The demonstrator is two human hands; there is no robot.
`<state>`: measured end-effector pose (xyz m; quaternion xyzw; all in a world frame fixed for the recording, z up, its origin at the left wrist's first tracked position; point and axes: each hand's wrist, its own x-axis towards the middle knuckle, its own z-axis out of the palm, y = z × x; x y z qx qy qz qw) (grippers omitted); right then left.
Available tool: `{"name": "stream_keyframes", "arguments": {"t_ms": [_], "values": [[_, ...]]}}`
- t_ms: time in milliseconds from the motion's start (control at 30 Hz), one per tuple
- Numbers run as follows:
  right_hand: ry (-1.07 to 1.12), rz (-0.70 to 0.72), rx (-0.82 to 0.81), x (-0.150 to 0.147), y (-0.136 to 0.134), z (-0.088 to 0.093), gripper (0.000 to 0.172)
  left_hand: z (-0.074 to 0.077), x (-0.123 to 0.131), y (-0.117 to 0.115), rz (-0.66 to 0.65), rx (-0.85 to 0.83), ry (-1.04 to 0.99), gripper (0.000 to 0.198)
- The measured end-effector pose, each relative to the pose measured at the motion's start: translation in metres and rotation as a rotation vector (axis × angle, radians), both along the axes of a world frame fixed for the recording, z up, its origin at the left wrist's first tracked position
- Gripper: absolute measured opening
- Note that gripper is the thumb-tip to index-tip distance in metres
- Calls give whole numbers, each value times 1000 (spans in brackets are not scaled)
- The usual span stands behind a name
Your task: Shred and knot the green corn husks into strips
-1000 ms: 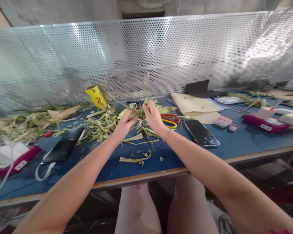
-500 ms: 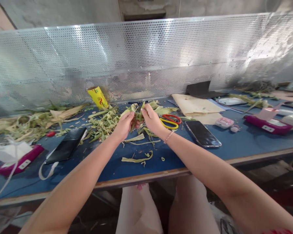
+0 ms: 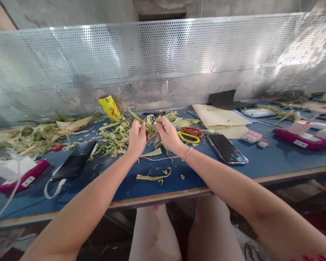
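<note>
Above the middle of the table, a pale green corn husk (image 3: pixel 151 127) is held between my two hands. My left hand (image 3: pixel 138 137) has its fingers closed round the left part, and a green strip pokes up past the thumb. Thumb and fingers of my right hand (image 3: pixel 167 133) pinch the right part; a bracelet circles that wrist. Just left of my hands lies a heap of knotted husk pieces (image 3: pixel 115 137). Scissors with one red and one yellow handle (image 3: pixel 189 136) rest to the right of my right hand. Their blades are hidden.
A black phone (image 3: pixel 227 149) lies at right, a dark power bank (image 3: pixel 75 160) at left. A yellow tube (image 3: pixel 110 108) leans near the perforated metal screen (image 3: pixel 163 65). Purple power strips (image 3: pixel 301 139), brown paper (image 3: pixel 220 116) and husk scraps (image 3: pixel 153 177) lie on the blue table (image 3: pixel 263 159).
My left hand has shifted slightly left and turned more upright, and a green strip now sticks out above it. My right hand has moved little and still grips the husk.
</note>
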<state>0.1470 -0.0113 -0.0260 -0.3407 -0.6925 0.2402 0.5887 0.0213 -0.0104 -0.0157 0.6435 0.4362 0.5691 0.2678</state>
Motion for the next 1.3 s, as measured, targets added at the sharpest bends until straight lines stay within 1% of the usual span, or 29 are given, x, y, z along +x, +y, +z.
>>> {"name": "stream_keyframes", "arguments": {"t_ms": [100, 167, 300, 433, 600, 667, 767, 867, 933, 1000, 1067, 1133, 1200, 1300], "values": [[34, -36, 0, -1, 1, -2, 15, -2, -1, 0, 18, 80, 20, 26], [51, -52, -1, -1, 2, -2, 16, -2, 0, -1, 19, 103, 31, 26], [90, -69, -28, 2, 4, 0, 17, 2, 3, -7, -11, 73, 67, 29], [156, -39, -84, 4, 5, 4, 18, 5, 7, -12, -45, 34, 73, 30], [220, -63, -82, 4, 8, 6, 20, 4, 8, -12, -46, 35, 73, 33], [221, -51, -79, 5, 9, 6, 20, 3, 7, -11, -59, 33, 59, 34], [166, -21, -67, 8, 8, 6, 19, 2, 5, -9, -75, 4, 41, 35], [-3, -44, -18, 12, 6, 5, 15, 0, 3, -6, -88, -30, 33, 31], [-105, -85, 19, 14, 5, 5, 13, 0, 3, -3, -62, -17, 42, 26], [-158, -121, 44, 13, 5, 5, 12, -1, 2, -2, -15, 6, 84, 22], [-172, -128, 53, 11, 5, 4, 11, -1, 2, -1, 41, 27, 148, 21], [-148, -100, 37, 8, 5, 4, 11, -3, 1, 0, 71, 47, 172, 21], [-109, -82, 16, 5, 6, 3, 11, -4, 1, 1, 53, 54, 148, 22], [-53, -68, -5, 3, 6, 3, 12, -6, 1, 1, -17, 26, 85, 25]]}}
